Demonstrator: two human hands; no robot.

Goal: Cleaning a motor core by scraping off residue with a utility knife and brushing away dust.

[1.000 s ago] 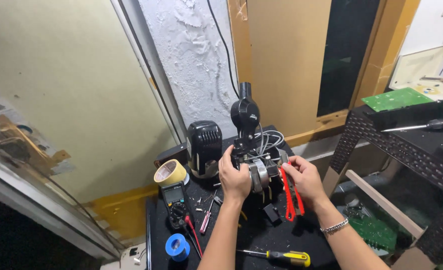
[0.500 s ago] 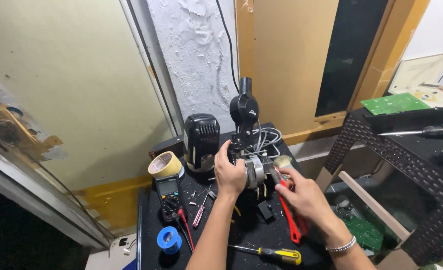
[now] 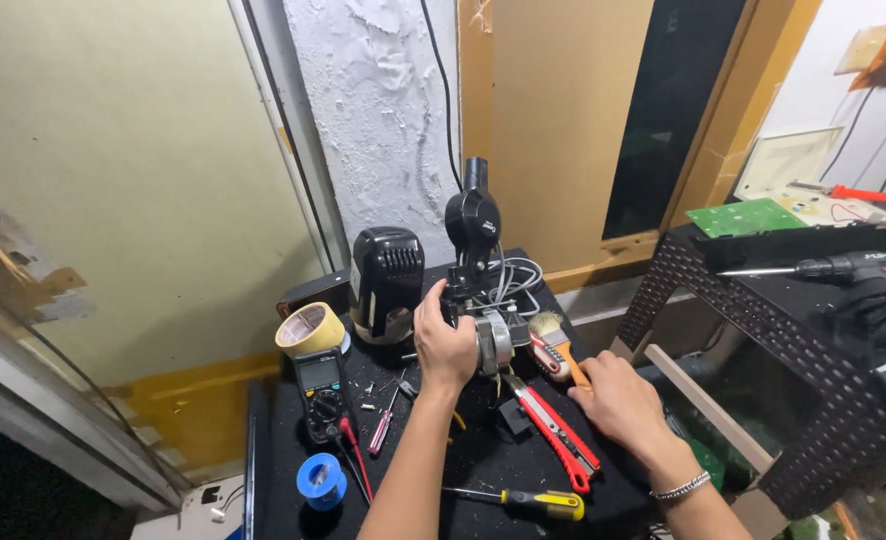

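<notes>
1. our left hand (image 3: 444, 345) is wrapped around the small grey-and-black motor assembly with a round metal housing (image 3: 488, 340), fingers curled tight on its left side; we judge this grip steadies it upright on the black tabletop (image 3: 483, 460).
2. our right hand (image 3: 618, 400) lies palm down on the table to the right, fingers loosely together and pressing on the wooden handle of the paint brush with pale bristles (image 3: 553, 345); whether the fingers have actually closed around the handle we cannot tell.
3. the motor assembly stands near the table's middle, just in front of a black upright device with a rounded head (image 3: 473, 225) whose cord runs up the wall, with a tangle of grey wires (image 3: 518, 275) behind it.
4. just beside our right hand lies a red utility knife (image 3: 558, 430), angled toward us, close enough to be in the way of a sweep of that hand.
5. near the front edge a yellow-and-black screwdriver (image 3: 523, 502) lies flat.
6. to the left sit a black ribbed casing (image 3: 388, 280), a roll of tan masking tape (image 3: 310, 330), a dark multimeter with red probe (image 3: 323, 395) and a blue tape roll (image 3: 323, 480).
7. small screws and bits lie scattered between multimeter and motor, crowding our left wrist.
8. well apart on the right, a cordless drill (image 3: 843, 268) rests on a dark woven shelf (image 3: 743, 300).
</notes>
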